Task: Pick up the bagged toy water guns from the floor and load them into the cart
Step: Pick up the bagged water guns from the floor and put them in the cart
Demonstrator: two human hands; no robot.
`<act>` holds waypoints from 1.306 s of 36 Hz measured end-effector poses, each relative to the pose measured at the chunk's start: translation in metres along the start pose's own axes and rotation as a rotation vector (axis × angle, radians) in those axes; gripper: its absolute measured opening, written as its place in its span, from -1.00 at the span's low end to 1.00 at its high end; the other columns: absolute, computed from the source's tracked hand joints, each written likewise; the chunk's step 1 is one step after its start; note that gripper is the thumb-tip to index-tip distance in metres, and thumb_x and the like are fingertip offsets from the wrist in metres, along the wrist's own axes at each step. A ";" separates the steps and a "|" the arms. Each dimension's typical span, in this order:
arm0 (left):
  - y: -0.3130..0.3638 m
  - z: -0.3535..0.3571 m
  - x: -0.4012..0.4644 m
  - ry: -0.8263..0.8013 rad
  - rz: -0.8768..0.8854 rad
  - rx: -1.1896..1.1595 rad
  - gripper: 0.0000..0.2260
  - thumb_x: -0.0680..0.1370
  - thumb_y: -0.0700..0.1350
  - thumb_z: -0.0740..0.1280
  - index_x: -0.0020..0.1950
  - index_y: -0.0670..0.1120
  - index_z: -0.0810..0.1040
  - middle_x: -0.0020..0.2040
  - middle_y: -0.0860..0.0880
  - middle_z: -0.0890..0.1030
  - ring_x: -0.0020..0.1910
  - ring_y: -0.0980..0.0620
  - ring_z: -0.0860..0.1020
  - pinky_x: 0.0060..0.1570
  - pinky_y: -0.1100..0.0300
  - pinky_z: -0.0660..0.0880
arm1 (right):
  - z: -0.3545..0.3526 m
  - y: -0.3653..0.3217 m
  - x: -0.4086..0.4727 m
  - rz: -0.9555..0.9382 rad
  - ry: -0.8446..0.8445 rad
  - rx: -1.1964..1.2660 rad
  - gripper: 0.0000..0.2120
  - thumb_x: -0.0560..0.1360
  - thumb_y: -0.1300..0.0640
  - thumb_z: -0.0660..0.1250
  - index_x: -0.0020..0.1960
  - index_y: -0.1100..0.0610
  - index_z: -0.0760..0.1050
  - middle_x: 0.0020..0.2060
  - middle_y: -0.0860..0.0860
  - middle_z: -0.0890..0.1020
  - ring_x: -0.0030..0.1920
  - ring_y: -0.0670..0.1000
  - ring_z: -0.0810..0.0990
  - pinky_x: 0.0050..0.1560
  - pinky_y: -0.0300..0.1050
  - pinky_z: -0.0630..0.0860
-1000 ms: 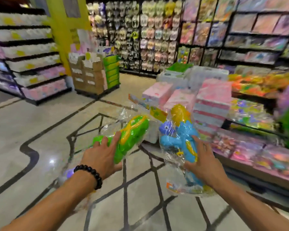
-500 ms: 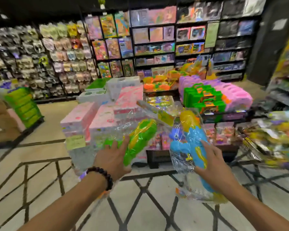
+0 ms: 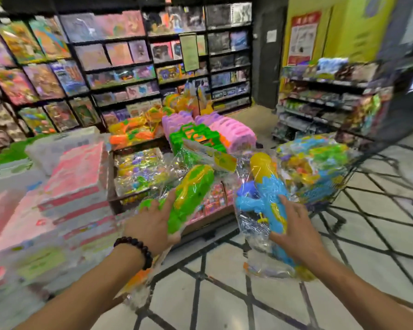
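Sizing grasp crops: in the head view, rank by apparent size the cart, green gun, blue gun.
1. cart, loaded, farther off yet largest
2-3. blue gun and green gun: look alike; bags and hands hide their ends, so unranked

Toy shop interior. Wall shelving [image 3: 138,75] packed with boxed toys; in front of it, display table [image 3: 138,177] heaped with bagged goods; right of table, wire cart [image 3: 339,186].
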State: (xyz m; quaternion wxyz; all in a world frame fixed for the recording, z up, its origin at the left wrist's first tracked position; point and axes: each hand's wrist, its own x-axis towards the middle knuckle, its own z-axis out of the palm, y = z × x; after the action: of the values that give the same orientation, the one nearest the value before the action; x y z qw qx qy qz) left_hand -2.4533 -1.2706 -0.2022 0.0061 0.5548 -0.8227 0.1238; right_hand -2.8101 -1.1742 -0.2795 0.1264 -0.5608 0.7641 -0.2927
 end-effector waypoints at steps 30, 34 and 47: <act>0.184 0.115 0.525 0.027 0.581 -0.128 0.03 0.39 0.51 0.19 0.63 0.14 -0.31 0.35 -0.12 0.42 0.23 -0.18 0.53 0.03 -0.05 0.57 | -0.021 0.156 0.268 0.558 0.307 -0.091 -0.03 0.36 -0.12 0.51 0.57 -0.30 -0.02 0.45 -0.05 0.22 0.09 0.08 0.60 -0.10 0.05 0.57; 0.228 0.132 0.577 0.016 0.592 -0.170 -0.01 0.39 0.54 0.14 0.62 0.18 -0.28 0.37 -0.11 0.43 0.23 -0.16 0.56 -0.01 -0.06 0.59 | -0.026 0.201 0.304 0.640 0.335 -0.060 -0.01 0.35 -0.13 0.51 0.55 -0.37 -0.05 0.45 -0.07 0.20 0.02 0.06 0.59 -0.15 0.02 0.51; 0.385 0.126 0.757 0.004 0.553 -0.206 0.05 0.35 0.52 0.24 0.61 0.21 -0.30 0.24 -0.12 0.51 0.09 -0.16 0.62 -0.07 -0.01 0.60 | -0.084 0.360 0.473 0.661 0.342 0.049 -0.02 0.35 -0.10 0.53 0.56 -0.33 -0.03 0.44 -0.07 0.19 0.05 0.09 0.61 -0.08 0.10 0.59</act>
State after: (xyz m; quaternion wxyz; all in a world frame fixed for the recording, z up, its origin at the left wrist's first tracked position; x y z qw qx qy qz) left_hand -3.0803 -1.8512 -0.2885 0.0302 0.3057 -0.9509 0.0377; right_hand -3.2964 -1.5172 -0.3613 0.0980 -0.2235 0.9068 -0.3437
